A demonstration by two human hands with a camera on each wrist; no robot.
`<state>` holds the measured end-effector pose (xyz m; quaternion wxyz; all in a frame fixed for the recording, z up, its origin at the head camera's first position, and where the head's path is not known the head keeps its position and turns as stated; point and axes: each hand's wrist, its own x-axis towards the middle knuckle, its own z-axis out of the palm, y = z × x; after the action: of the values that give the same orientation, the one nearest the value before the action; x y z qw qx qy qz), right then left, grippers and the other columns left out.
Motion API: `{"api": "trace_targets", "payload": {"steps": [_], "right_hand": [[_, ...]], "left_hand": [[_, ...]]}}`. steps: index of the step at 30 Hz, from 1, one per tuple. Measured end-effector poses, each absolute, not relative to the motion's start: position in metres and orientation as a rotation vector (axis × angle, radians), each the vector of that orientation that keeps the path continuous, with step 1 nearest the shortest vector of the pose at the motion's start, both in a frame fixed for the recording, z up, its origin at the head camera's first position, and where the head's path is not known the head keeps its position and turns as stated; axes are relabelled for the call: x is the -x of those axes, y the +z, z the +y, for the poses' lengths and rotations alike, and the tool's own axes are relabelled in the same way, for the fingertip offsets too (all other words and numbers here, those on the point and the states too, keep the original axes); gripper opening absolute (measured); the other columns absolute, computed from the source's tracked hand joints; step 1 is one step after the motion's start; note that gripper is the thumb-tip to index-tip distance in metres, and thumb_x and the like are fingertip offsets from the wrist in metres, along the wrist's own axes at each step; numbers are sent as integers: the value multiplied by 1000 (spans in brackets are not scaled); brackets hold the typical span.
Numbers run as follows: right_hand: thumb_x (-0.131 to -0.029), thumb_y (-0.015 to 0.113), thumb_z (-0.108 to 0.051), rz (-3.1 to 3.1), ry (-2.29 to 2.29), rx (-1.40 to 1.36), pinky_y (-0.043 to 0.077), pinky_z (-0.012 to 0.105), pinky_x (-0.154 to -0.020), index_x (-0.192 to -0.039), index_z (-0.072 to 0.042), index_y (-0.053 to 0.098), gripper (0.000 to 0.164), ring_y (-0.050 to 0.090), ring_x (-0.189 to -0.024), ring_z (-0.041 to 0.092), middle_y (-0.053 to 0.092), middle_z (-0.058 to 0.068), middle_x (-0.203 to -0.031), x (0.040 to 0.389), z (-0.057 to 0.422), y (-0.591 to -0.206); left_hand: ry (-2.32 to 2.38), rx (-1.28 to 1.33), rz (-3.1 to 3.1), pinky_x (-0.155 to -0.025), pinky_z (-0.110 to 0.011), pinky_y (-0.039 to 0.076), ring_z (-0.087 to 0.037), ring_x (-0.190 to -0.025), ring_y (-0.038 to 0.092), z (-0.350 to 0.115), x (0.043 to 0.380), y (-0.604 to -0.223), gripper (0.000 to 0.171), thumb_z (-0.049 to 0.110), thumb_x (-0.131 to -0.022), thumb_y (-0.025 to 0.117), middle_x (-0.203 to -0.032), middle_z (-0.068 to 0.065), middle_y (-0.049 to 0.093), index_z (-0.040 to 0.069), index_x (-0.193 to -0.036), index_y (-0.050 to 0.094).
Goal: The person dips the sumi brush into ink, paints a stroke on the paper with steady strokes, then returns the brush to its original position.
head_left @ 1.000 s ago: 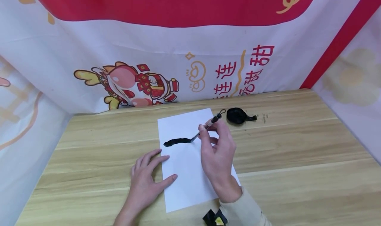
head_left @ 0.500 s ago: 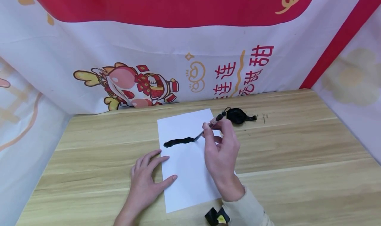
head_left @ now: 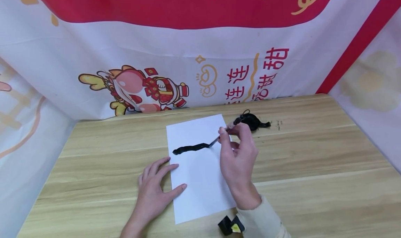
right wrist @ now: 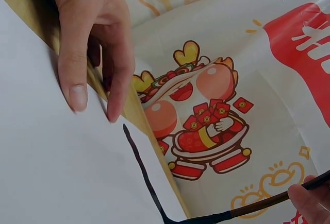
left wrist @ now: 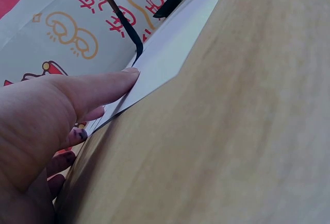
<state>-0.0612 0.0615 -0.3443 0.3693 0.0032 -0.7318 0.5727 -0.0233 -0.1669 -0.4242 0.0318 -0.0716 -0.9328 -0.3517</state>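
A white sheet of paper [head_left: 200, 182] lies on the wooden table and bears one long, slightly wavy black ink stroke [head_left: 191, 148]. My right hand [head_left: 239, 161] pinches a writing brush [head_left: 232, 126] between thumb and fingers, the brush slanting. Its dark tip meets the stroke's right end; the right wrist view shows the bristles [right wrist: 206, 219] bent against the sheet. With fingers spread, my left hand [head_left: 153, 189] rests at the paper's left edge, thumb and fingertips on the sheet. Dark smudges mark some of its fingers [left wrist: 78, 134] in the left wrist view.
A round black object with a short stem [head_left: 255, 122] sits behind my right hand, partly covered by the brush end. Small dark marks [head_left: 278, 124] dot the table beside it. A printed cloth [head_left: 175, 43] hangs along the table's back edge. A black-and-yellow item [head_left: 231, 225] is by the right sleeve.
My right hand has moved rightward with the brush, and the ink stroke has grown longer to the right. The left hand and the paper have stayed in place.
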Motion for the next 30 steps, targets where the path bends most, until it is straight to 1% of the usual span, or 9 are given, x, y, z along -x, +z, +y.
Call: {"api": "trace_targets", "payload": {"steps": [6, 13, 18, 22, 25, 28, 30], "right_hand": [[-101, 72, -3, -1877, 1462, 8, 63, 20, -71, -108, 6, 62, 15, 73, -93, 19, 69, 16, -98, 63, 64, -345], [-101, 72, -3, -1862, 1483, 32, 65, 29, -71, -108, 7, 62, 16, 73, -93, 13, 72, 16, -98, 65, 69, -344], [-101, 72, -1, -1857, 1490, 62, 65, 27, -71, -109, 8, 61, 16, 72, -93, 10, 71, 16, -98, 66, 74, -344], [-102, 71, -3, -1846, 1499, 68, 65, 29, -71, -108, 9, 60, 17, 72, -93, 9, 69, 16, -97, 68, 77, -343], [-102, 71, -3, -1838, 1500, 73, 65, 29, -72, -108, 9, 60, 17, 71, -93, 9, 69, 16, -97, 68, 79, -343], [-102, 70, -2, -1827, 1501, 83, 65, 26, -72, -107, 9, 61, 16, 71, -92, 10, 69, 16, -98, 68, 80, -342], [-102, 70, -2, -1820, 1508, 90, 65, 27, -73, -107, 10, 61, 15, 71, -92, 11, 70, 16, -98, 69, 81, -341]], "left_hand": [[-1082, 210, -2883, -117, -64, 24, -34, -149, 40, -167, 23, -424, 62, 48, -81, 93, -163, -2, 52, 30, -136, 72], [-1084, 209, -2886, -117, -62, 24, -34, -149, 39, -167, 24, -424, 61, 48, -82, 93, -163, -1, 52, 30, -136, 72], [-1097, 213, -2884, -119, -64, 22, -34, -150, 39, -167, 24, -425, 61, 47, -82, 93, -163, -1, 52, 29, -136, 72], [-1101, 216, -2884, -119, -64, 22, -35, -150, 39, -167, 24, -424, 61, 47, -82, 92, -163, -2, 52, 28, -137, 72], [-1098, 218, -2885, -119, -64, 22, -35, -150, 38, -167, 24, -424, 61, 47, -82, 92, -163, -3, 52, 28, -137, 72], [-1097, 219, -2886, -119, -64, 22, -35, -150, 38, -168, 23, -424, 61, 47, -82, 92, -163, -3, 52, 28, -137, 72], [-1098, 217, -2886, -120, -65, 21, -35, -150, 38, -168, 23, -424, 61, 47, -82, 92, -163, -3, 52, 28, -137, 72]]}}
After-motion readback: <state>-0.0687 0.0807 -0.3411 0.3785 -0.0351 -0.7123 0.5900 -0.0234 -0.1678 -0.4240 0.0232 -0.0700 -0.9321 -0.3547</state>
